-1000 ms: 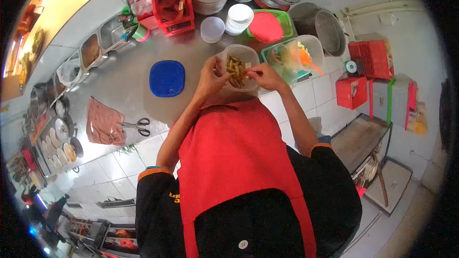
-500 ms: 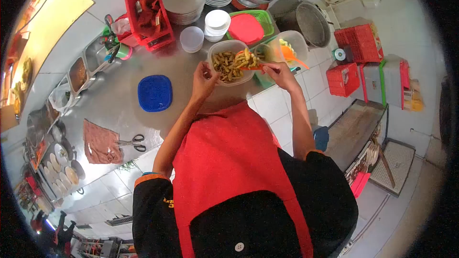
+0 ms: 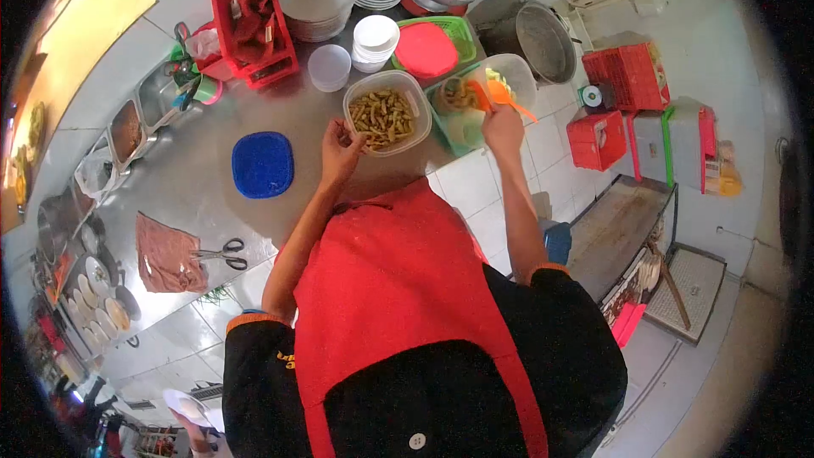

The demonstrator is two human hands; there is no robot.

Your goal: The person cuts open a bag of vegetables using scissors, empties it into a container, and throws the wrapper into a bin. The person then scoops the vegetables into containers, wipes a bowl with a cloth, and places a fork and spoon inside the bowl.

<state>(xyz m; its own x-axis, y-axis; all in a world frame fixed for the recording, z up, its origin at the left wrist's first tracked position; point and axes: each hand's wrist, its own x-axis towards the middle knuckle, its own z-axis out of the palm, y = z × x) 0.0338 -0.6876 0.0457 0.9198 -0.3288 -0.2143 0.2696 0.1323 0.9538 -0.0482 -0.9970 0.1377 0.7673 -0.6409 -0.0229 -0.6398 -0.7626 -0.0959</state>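
Observation:
A clear square plastic container (image 3: pixel 421 110) holds cut brownish-green vegetable pieces (image 3: pixel 383 119). My left hand (image 3: pixel 342 148) pinches its near left rim. In my right hand (image 3: pixel 504 127) is an orange spoon (image 3: pixel 481 94), its bowl tilted over a small round clear tub inside a green-tinted container (image 3: pixel 465 142). Brownish pieces (image 3: pixel 458 95) show in that tub; the fingers partly cover the spoon's handle. Just behind my right hand, a second orange spoon (image 3: pixel 526 113) rests in a clear container (image 3: pixel 523 76) with pale green slices.
A blue lid (image 3: pixel 263 164) lies left of my left hand. White bowls (image 3: pixel 374 38), stacked plates (image 3: pixel 317 0), a red basket (image 3: pixel 254 25) and a pot (image 3: pixel 543 42) stand behind. Scissors (image 3: pixel 222 254) lie on a brown cloth (image 3: pixel 170 256). Another person's hand holds a white plate (image 3: pixel 188 407) at lower left.
My right hand has carried the loaded orange spoon rightward from the square container to the small tub. A person's hand with a white plate has come into view at lower left.

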